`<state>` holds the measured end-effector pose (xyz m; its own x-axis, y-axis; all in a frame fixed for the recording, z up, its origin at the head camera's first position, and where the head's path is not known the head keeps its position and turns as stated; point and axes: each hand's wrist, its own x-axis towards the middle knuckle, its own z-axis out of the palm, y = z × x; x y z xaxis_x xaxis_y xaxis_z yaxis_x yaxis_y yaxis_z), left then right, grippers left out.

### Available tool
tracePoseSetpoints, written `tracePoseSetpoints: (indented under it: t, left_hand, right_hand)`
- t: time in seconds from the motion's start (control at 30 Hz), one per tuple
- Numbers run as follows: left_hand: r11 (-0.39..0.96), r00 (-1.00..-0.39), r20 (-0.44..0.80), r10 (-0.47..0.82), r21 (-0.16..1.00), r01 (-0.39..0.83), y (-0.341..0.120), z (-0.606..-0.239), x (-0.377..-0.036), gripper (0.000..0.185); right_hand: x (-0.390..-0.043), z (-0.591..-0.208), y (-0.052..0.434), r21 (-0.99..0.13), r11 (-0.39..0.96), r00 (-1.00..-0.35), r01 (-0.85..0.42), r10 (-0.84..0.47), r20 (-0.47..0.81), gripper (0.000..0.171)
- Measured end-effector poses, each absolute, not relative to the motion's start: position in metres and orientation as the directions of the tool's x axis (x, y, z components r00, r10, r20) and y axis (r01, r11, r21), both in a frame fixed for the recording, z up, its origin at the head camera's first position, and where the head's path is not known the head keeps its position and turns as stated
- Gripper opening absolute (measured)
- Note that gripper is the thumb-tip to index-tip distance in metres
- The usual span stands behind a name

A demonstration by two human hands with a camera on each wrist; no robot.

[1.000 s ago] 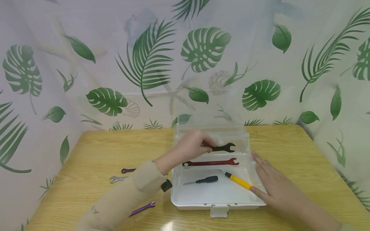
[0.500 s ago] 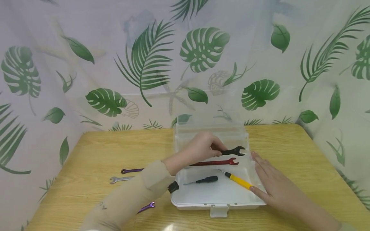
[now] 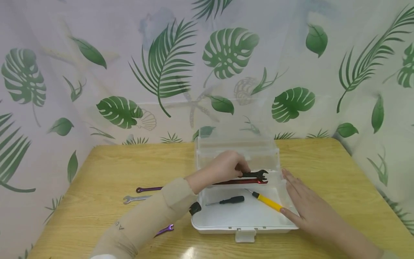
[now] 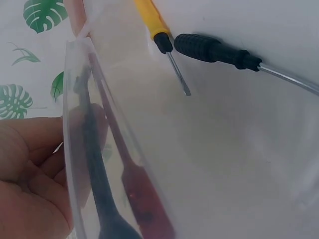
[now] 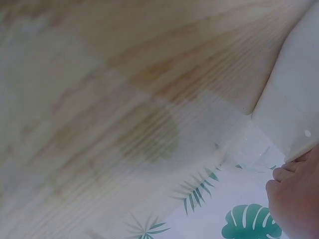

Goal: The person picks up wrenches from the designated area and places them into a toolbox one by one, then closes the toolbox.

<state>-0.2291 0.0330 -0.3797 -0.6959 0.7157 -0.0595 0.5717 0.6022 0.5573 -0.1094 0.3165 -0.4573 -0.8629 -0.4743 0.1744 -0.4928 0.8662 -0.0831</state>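
Observation:
My left hand pinches a black open-end wrench low over the narrow rear compartment of a white toolbox. Just in front of it, a red wrench lies lengthwise in that compartment, partly behind the hand. Through the translucent wall in the left wrist view, the black wrench runs alongside the red wrench. My right hand rests with extended fingers against the box's right side, thumb over the rim. In the main compartment lie a black-handled screwdriver and a yellow-handled screwdriver.
The box's clear lid stands raised at the back, near the leaf-print curtain. Left of the box on the wooden table are a purple wrench, a silver wrench and another purple wrench, each partly covered by the left sleeve.
My left hand has carried the black wrench to the right, then lowered it toward the red wrench, which it now overlaps in the head view. The right hand has stayed put.

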Motion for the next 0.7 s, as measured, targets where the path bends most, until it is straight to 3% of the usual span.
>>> tracePoseSetpoints:
  t: [0.27,0.7]
  left_hand:
    - [0.603,-0.694,-0.049,0.718,0.542,0.586,0.032,-0.383,-0.235,0.023]
    - [0.563,-0.708,-0.028,0.706,0.628,0.537,0.018,-0.376,-0.238,0.014]
  right_hand:
    - [-0.112,-0.459,0.317,-0.076,0.855,-0.848,-0.513,-0.491,0.202,0.089]
    - [-0.111,-0.458,0.317,-0.067,0.86,-0.853,-0.507,-0.488,0.185,0.093]
